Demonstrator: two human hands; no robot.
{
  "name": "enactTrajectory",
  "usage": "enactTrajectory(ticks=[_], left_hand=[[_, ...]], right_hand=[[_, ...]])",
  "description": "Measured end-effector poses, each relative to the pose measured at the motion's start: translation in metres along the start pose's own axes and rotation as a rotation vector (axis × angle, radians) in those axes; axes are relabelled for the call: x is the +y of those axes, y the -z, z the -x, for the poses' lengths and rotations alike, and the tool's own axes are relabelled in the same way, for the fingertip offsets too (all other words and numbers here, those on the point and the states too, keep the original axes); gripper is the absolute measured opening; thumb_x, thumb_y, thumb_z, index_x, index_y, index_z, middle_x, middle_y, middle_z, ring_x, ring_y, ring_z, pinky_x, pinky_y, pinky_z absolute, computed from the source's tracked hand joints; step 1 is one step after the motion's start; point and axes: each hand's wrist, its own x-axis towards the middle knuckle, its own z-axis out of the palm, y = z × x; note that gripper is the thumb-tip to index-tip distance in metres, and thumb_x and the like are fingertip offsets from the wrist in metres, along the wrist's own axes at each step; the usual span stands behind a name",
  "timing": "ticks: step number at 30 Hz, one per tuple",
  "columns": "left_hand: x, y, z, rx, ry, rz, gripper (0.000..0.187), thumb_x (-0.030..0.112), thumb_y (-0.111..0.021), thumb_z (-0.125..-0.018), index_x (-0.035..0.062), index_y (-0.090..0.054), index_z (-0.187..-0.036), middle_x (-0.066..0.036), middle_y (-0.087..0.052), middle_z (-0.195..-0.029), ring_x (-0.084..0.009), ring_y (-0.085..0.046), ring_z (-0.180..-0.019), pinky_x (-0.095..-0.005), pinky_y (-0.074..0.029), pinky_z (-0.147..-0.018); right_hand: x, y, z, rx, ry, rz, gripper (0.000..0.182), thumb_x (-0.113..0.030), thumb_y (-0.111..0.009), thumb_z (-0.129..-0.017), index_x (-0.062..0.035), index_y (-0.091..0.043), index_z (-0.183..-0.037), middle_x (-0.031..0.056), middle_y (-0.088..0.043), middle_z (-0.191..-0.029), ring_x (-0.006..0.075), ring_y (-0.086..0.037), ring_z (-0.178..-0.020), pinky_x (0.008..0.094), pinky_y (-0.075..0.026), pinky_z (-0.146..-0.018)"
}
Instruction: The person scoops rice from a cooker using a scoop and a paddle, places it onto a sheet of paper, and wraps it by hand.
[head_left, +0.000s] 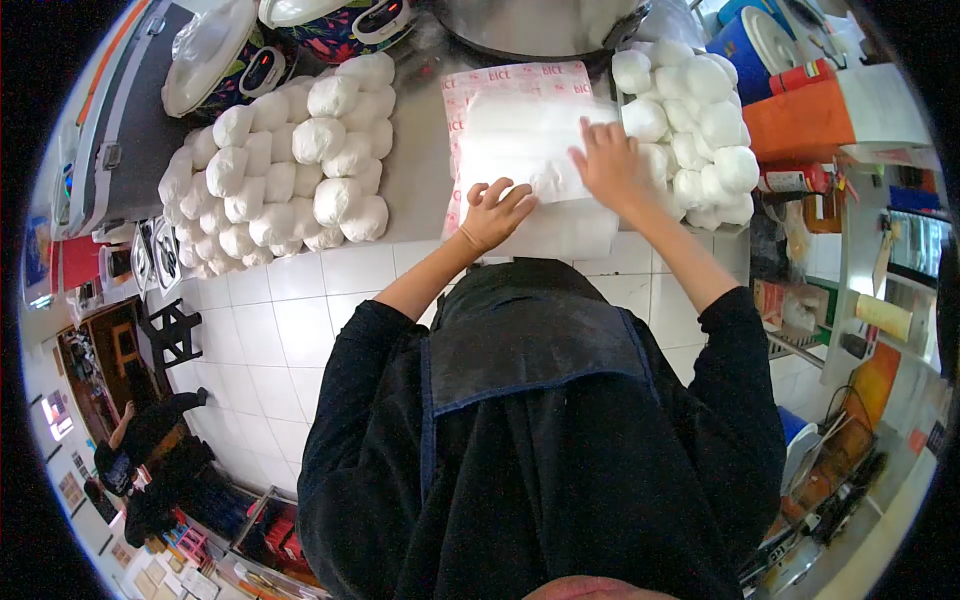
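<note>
A stack of thin white sheets [520, 135] lies on the steel table over a pink-and-white printed paper [530, 77]. My left hand [494, 214] rests on the near left part of the sheets, fingers bent and apart. By its fingertips the top sheet is wrinkled. My right hand [607, 160] is over the right edge of the stack, fingers spread and slightly blurred. The sheet's near end hangs at the table's front edge. White wrapped rounded bundles [340, 145] are piled left of the paper, with another pile of bundles [700, 130] close beside my right hand.
A large metal pot [540, 25] stands behind the paper. Two patterned electric cookers [335, 22] are at the back left, near a dark case [130, 110]. An orange box [800, 118] sits at right. Another person [150, 450] is at far lower left, near a black stool [172, 332].
</note>
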Motion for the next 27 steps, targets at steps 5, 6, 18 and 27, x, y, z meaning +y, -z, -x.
enactTrajectory(ticks=[5,6,18,27], left_hand=[[-0.013,0.001,-0.006,-0.268,-0.104,0.302,0.022,0.015,-0.058,-0.072,0.0113,-0.058,-0.093,-0.002,-0.055,-0.102,-0.0217,-0.049,-0.105,-0.0396,-0.038,-0.088],[-0.015,0.004,-0.007,-0.266,-0.106,0.303,0.022,0.015,-0.058,-0.072,0.0113,-0.058,-0.093,-0.002,-0.055,-0.102,-0.0217,-0.049,-0.105,-0.0396,-0.038,-0.088],[-0.034,0.014,0.001,-0.429,0.548,0.597,0.021,0.01,-0.057,-0.081,0.0108,-0.06,-0.101,-0.006,-0.066,-0.087,-0.0263,-0.064,-0.076,-0.0353,-0.051,-0.065],[-0.062,-0.022,-0.079,-1.108,0.496,0.123,0.076,0.036,-0.081,-0.048,0.0051,-0.051,-0.111,-0.014,-0.055,-0.106,-0.0306,-0.051,-0.106,-0.0421,-0.049,-0.079]], right_hand=[[-0.001,0.018,0.024,-0.065,0.544,-0.313,0.049,-0.031,-0.061,-0.077,-0.0087,-0.05,-0.119,0.008,-0.055,-0.106,0.0258,-0.049,-0.102,0.0391,-0.041,-0.08],[0.006,0.008,0.032,-0.064,0.544,-0.31,0.049,-0.031,-0.061,-0.077,-0.0087,-0.05,-0.119,0.008,-0.055,-0.106,0.0258,-0.049,-0.102,0.0391,-0.041,-0.08],[0.022,-0.024,0.026,-0.444,0.006,-0.854,0.018,-0.01,-0.053,-0.082,0.0024,-0.059,-0.092,0.0133,-0.063,-0.086,0.0319,-0.06,-0.08,0.0388,-0.048,-0.073],[-0.017,-0.022,-0.049,-0.726,-0.047,-0.136,0.047,-0.015,-0.073,-0.058,-0.0017,-0.054,-0.1,0.0185,-0.062,-0.089,0.0362,-0.06,-0.084,0.0419,-0.05,-0.074]])
